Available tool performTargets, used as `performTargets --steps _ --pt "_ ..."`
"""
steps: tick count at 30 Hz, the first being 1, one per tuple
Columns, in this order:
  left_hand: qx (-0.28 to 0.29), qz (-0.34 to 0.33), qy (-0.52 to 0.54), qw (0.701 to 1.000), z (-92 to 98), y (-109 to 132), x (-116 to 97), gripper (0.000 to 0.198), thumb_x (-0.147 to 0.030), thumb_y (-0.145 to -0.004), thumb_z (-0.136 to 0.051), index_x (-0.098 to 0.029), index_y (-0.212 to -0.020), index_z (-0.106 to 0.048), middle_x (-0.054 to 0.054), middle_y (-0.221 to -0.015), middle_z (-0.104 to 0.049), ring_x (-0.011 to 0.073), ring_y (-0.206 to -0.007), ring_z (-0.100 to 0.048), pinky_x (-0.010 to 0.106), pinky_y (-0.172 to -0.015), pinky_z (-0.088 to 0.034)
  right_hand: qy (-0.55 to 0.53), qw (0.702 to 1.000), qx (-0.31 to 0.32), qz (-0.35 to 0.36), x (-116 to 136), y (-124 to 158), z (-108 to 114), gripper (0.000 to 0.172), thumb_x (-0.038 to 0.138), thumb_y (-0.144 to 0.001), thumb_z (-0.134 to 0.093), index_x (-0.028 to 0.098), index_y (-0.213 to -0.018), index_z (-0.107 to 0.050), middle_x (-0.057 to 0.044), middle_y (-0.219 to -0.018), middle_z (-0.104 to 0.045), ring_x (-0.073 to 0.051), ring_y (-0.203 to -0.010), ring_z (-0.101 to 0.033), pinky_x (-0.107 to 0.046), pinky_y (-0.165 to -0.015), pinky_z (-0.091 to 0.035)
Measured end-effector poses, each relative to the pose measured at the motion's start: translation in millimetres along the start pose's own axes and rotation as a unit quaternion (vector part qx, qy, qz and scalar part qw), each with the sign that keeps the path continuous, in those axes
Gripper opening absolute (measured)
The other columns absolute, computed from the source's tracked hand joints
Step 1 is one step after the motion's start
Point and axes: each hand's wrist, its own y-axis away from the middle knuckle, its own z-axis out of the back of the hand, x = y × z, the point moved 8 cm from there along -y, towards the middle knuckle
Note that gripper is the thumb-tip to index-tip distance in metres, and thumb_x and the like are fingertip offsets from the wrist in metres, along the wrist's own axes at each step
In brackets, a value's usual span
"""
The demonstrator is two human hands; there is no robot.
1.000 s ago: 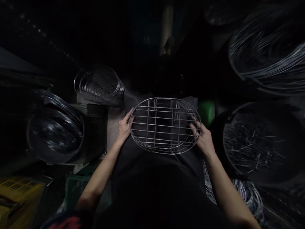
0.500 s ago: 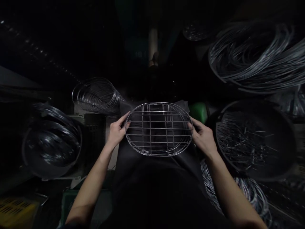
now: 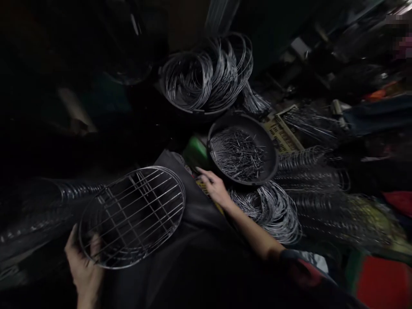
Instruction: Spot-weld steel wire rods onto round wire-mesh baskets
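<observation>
An oval wire basket [image 3: 138, 214] of shiny metal rods, with a grid of parallel bars, is tilted over my lap at the left. My left hand [image 3: 84, 255] grips its lower left rim, thumb on the inside. My right hand [image 3: 214, 186] is off the basket, to its right, with the fingers stretched forward and somewhat apart, and no object shows in them. It is beside a black bowl [image 3: 273, 161] that holds a heap of short metal wire pieces [image 3: 238, 154]. Motion blurs the fingertips slightly.
Behind the bowl, a second tub holds large wire coils [image 3: 222, 77]. More looped wire [image 3: 273, 214] lies beneath my right forearm. A green object [image 3: 195, 150] is left of the bowl. Stacked wire frames [image 3: 322, 197] and a red container [image 3: 383, 279] stand to the right.
My view has swung right. My right hand has let go of the basket and moved away toward the bowl. The basket, still in my left hand, has tilted.
</observation>
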Motion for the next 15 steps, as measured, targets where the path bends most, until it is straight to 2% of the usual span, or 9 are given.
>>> performTargets --steps 2,4,7,8,10,12,15 --pt "0.031 0.007 -0.008 0.999 -6.9 2.6 2.1 0.071 -0.058 -0.081 -0.055 -0.027 -0.143 -0.036 0.006 -0.146 -0.041 0.031 -0.134 -0.04 0.049 -0.114 -0.03 0.006 0.999 -0.05 -0.017 -10.3 4.0 31.8 0.037 0.042 -0.09 -0.049 0.02 -0.113 -0.068 -0.008 -0.112 -0.068 -0.021 -0.106 -0.061 -0.037 -0.099 -0.045" --pt "0.063 0.023 -0.002 0.998 -12.4 2.9 3.6 0.072 -0.062 -0.08 -0.052 -0.021 -0.139 -0.043 0.009 -0.141 -0.047 0.0317 -0.132 -0.042 0.047 -0.114 -0.031 0.0 1.0 -0.016 -0.012 -9.4 5.9 33.5 0.034 0.041 -0.089 -0.052 0.021 -0.111 -0.069 -0.008 -0.112 -0.068 -0.021 -0.106 -0.061 -0.038 -0.098 -0.045" --pt "0.091 0.058 0.014 0.994 -11.1 -1.8 7.2 0.076 -0.067 -0.073 -0.056 -0.019 -0.133 -0.05 0.011 -0.13 -0.057 0.0318 -0.125 -0.05 0.046 -0.111 -0.034 -0.015 0.993 0.111 0.037 11.6 12.8 -6.0 0.036 0.038 -0.091 -0.051 0.024 -0.123 -0.063 -0.006 -0.116 -0.067 -0.02 -0.106 -0.061 -0.037 -0.098 -0.046" --pt "0.098 0.07 0.019 0.992 -9.1 -2.4 8.8 0.078 -0.067 -0.073 -0.057 -0.019 -0.133 -0.049 0.011 -0.126 -0.06 0.0313 -0.122 -0.053 0.046 -0.11 -0.036 -0.019 0.989 0.135 0.05 19.3 16.6 -20.1 0.038 0.037 -0.092 -0.049 0.026 -0.127 -0.06 -0.006 -0.116 -0.066 -0.019 -0.106 -0.061 -0.037 -0.098 -0.046" --pt "0.117 0.09 0.022 0.989 -7.0 -0.1 12.5 0.075 -0.065 -0.076 -0.056 -0.02 -0.135 -0.047 0.009 -0.115 -0.066 0.0291 -0.114 -0.058 0.045 -0.107 -0.039 -0.032 0.987 0.146 0.055 28.4 21.7 -41.6 0.04 0.036 -0.093 -0.047 0.027 -0.132 -0.055 -0.006 -0.118 -0.065 -0.019 -0.108 -0.06 -0.039 -0.1 -0.045" --pt "0.122 0.091 0.012 0.988 -6.8 4.6 16.1 0.067 -0.062 -0.08 -0.053 -0.022 -0.134 -0.049 0.007 -0.105 -0.068 0.0271 -0.108 -0.061 0.045 -0.105 -0.041 -0.059 0.989 0.131 0.033 27.4 22.7 -54.5 0.04 0.037 -0.094 -0.046 0.027 -0.132 -0.055 -0.006 -0.123 -0.063 -0.02 -0.114 -0.058 -0.04 -0.104 -0.043" --pt "0.091 0.063 -0.01 0.994 -10.0 11.3 23.2 0.056 -0.058 -0.087 -0.044 -0.024 -0.132 -0.05 0.003 -0.093 -0.067 0.0256 -0.103 -0.06 0.045 -0.105 -0.041 -0.104 0.986 0.131 0.003 20.3 22.2 -69.0 0.041 0.038 -0.093 -0.046 0.027 -0.132 -0.055 -0.006 -0.129 -0.06 -0.02 -0.122 -0.052 -0.04 -0.108 -0.039"
